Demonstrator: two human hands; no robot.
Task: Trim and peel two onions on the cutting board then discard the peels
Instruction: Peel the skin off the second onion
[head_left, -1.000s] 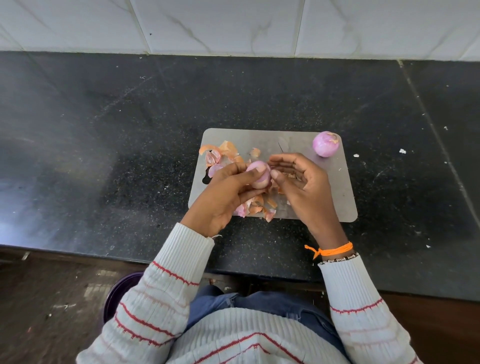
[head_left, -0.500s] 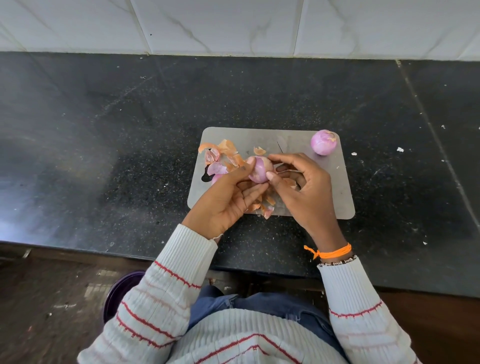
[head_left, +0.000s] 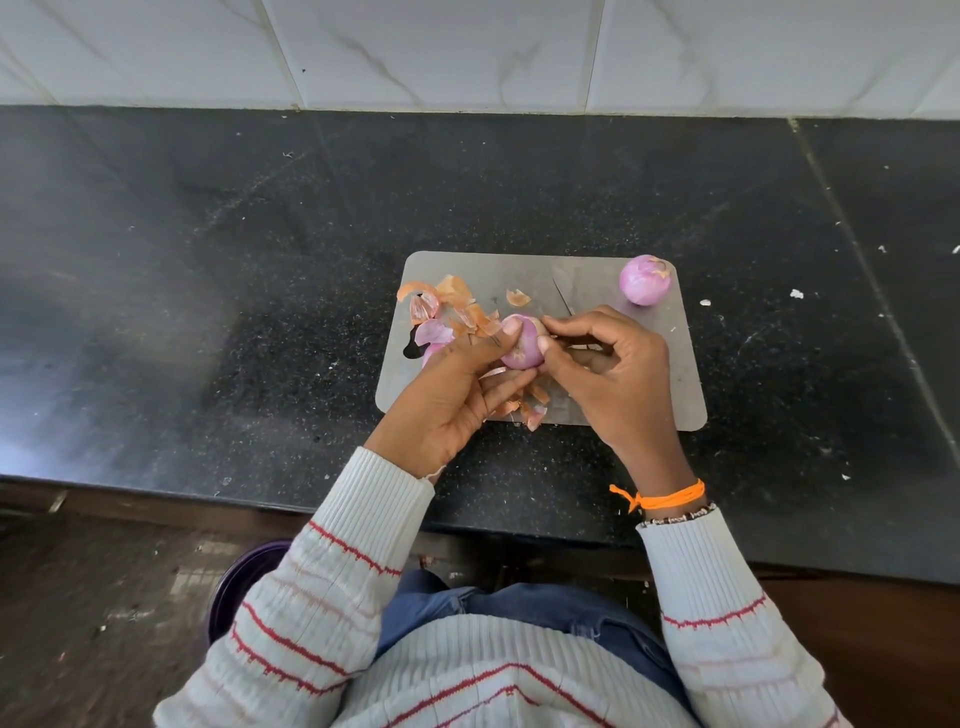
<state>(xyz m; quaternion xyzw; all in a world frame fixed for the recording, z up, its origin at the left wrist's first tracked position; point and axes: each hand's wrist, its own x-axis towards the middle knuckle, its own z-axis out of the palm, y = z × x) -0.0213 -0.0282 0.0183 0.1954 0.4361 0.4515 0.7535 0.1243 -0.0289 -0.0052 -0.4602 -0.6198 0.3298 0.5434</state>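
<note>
A grey cutting board (head_left: 644, 364) lies on the black counter. Above its middle, my left hand (head_left: 447, 400) holds a purple onion (head_left: 523, 349) between thumb and fingers. My right hand (head_left: 613, 374) pinches at the onion's right side with thumb and forefinger. A knife (head_left: 563, 300) lies on the board, its blade tip showing just beyond my right fingers and its handle hidden under that hand. A second purple onion (head_left: 644, 279) sits alone at the board's far right corner. Orange and purple peels (head_left: 447, 312) lie on the board's left part, with more peels (head_left: 530, 408) under my hands.
The black stone counter (head_left: 260, 291) runs to a white tiled wall (head_left: 467, 52) at the back. Small white crumbs (head_left: 796, 294) dot the counter right of the board. A dark purple bin (head_left: 244, 577) stands on the floor below the counter edge, left of my knees.
Both hands have lifted the onion slightly farther up the board and turned it; my right fingers now pinch at its side. The far onion has not moved.
</note>
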